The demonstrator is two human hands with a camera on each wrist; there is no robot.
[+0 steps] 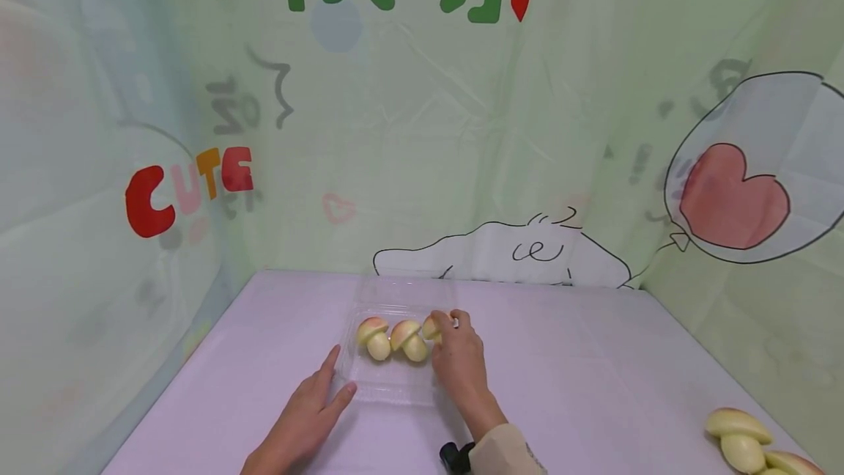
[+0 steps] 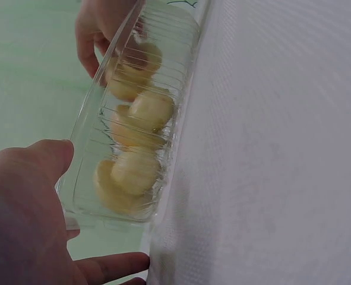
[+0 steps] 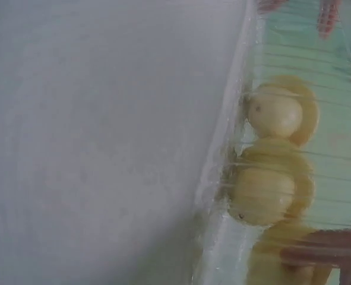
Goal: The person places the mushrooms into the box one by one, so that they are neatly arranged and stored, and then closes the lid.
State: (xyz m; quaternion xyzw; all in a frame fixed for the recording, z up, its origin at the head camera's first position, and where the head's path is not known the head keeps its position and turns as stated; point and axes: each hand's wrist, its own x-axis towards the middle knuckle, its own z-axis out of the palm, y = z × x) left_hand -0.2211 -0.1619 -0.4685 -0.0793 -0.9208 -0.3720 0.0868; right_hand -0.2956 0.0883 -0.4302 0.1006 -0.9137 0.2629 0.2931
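A clear plastic container lies on the table with a row of mushrooms in it, pale-stemmed with yellow and reddish caps. The left mushroom and the middle mushroom lie side by side. At the right end, my right hand reaches in from above and grips the third mushroom, partly hidden by the fingers. My left hand is at the container's left side, fingers extended, thumb at the rim in the left wrist view. Through the clear wall, the right wrist view shows the mushrooms' round stems.
The container's clear lid stands open at its back. More mushrooms lie at the table's front right corner. A black object is beside the right sleeve. Printed cloth walls enclose the pale table at back and sides.
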